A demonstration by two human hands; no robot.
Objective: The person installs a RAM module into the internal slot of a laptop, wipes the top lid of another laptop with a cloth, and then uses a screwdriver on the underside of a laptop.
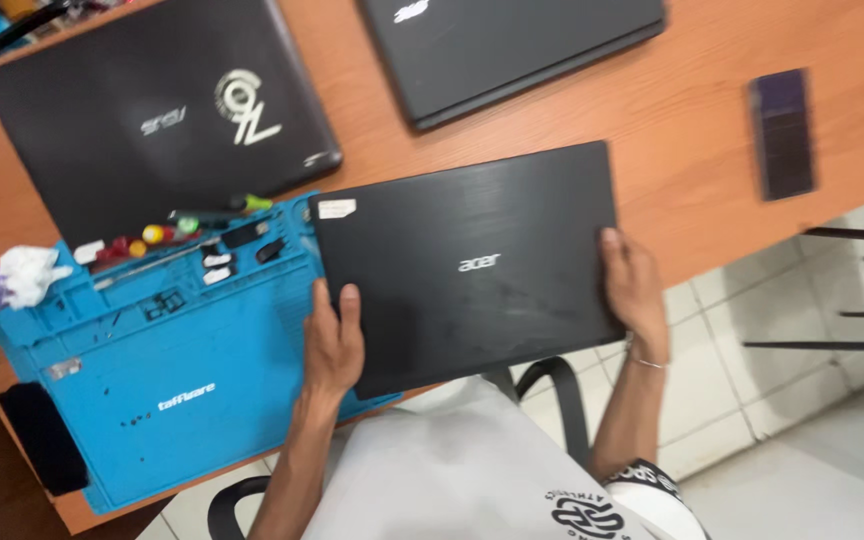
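- My grip is two-handed on the closed black laptop [472, 270]: my left hand [332, 345] clasps its near left edge with the thumb lying on the lid, and my right hand [635, 290] clasps the right edge, fingers wrapped under.
- The laptop sits between my hands, its far left corner over the blue repair mat [152, 370], its near right part jutting past the worktop [692, 150] edge, above the tiled floor [752, 400].
- Risk, as I judge it: only my fingers carry the overhanging part; if either hand slips on the smooth lid, the laptop could tip off toward the floor.
- Just beyond my left hand, screwdrivers [167, 232] with red, yellow and green handles and small loose parts lie in the mat's tray; sliding the laptop that way could sweep them off or scratch its underside.
- Labels: a small pale rectangular sticker [336, 208] sits at the lid's far left corner, a small silver logo at its middle.
- Farther beyond my left hand, a second dark laptop [152, 110] bears a round white emblem; the mat carries white lettering near its lower part.
- Well beyond my right hand lies a dark phone [782, 133]; a third laptop [512, 50] lies farther off between.
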